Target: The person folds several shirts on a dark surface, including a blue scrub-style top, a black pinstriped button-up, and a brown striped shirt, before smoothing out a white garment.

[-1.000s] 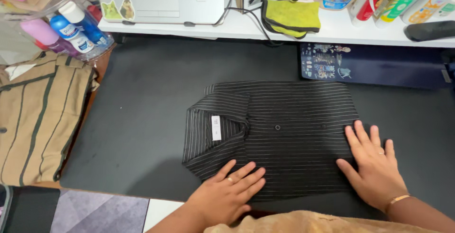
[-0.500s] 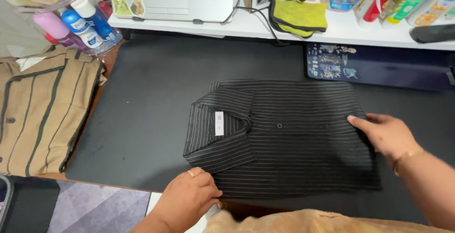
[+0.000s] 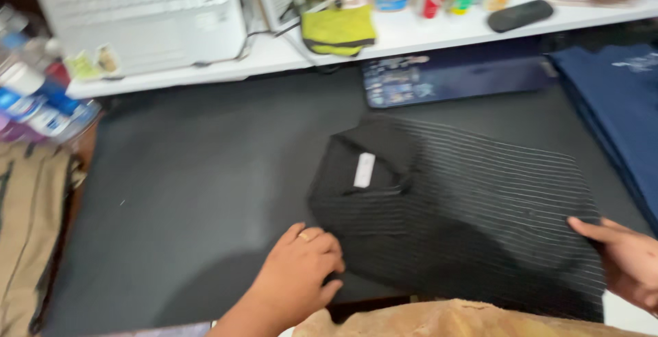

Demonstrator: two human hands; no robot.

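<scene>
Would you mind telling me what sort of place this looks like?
Probably a home desk used for folding clothes: a white laptop and toiletry bottles line the white shelf, while both hands grip a folded black striped shirt on the dark mat.

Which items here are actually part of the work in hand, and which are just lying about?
In hand:
- folded black striped shirt on the dark mat
- left hand at its near left edge
- right hand at its right edge

Lying about:
- white laptop
- yellow-green cloth
- tan striped garment
- navy garment
- bottles, blurred
</scene>
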